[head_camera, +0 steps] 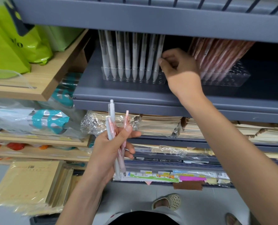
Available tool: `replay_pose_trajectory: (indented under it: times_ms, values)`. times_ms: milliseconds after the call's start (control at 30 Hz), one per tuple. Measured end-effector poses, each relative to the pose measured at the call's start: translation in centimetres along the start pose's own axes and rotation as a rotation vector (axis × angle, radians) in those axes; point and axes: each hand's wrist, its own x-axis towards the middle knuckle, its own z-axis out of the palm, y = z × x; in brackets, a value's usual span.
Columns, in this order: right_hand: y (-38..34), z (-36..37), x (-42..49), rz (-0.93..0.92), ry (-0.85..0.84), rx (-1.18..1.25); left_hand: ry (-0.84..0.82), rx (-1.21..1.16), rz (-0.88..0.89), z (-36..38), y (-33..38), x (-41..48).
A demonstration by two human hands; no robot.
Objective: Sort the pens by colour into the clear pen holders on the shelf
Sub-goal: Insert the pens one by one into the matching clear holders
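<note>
Grey shelf: two clear holders on it.
Left holder: row of white pens, standing up.
Right hand over shelf, fingers pinch last white pen at row's right end.
Right holder: pink pens, leaning.
Left hand below shelf, fingers curled round bunch of white and pink pens.

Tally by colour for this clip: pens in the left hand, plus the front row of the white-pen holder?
Shelved white pens, front row of the clear holder: 8
Held white pens in the left hand: 2 visible
Held pink pens: 2 visible
Total: 12; the grip may hide more.
</note>
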Motion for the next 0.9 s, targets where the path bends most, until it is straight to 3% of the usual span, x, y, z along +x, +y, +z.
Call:
replay_pose_trajectory:
  times_ms: [200,267,367,467,700,900]
  values:
    - [-0.6,-1.2,-1.8,0.015,0.069,0.166,0.012,-0.01,-0.005,0.2,0.1,-0.1]
    - [-1.0,-1.9,-3.2,0.039,-0.076,0.222,-0.009,-0.008,0.004,0.4,0.3,-0.1]
    - [-1.2,-2.7,-5.3,0.058,-0.482,0.308,-0.056,-0.015,0.018,1.0,0.4,0.0]
    - [-1.0,-3.3,-6.4,0.069,-0.639,0.365,-0.109,-0.028,0.006,1.9,0.2,0.2]
    - [0.9,-5.9,-7.1,0.201,-0.747,0.39,-0.195,-0.01,-0.03,4.8,-0.6,0.9]
    - [2.7,-8.7,-7.4,0.221,-0.563,0.473,-0.234,-0.022,-0.014,8.0,-1.4,1.4]
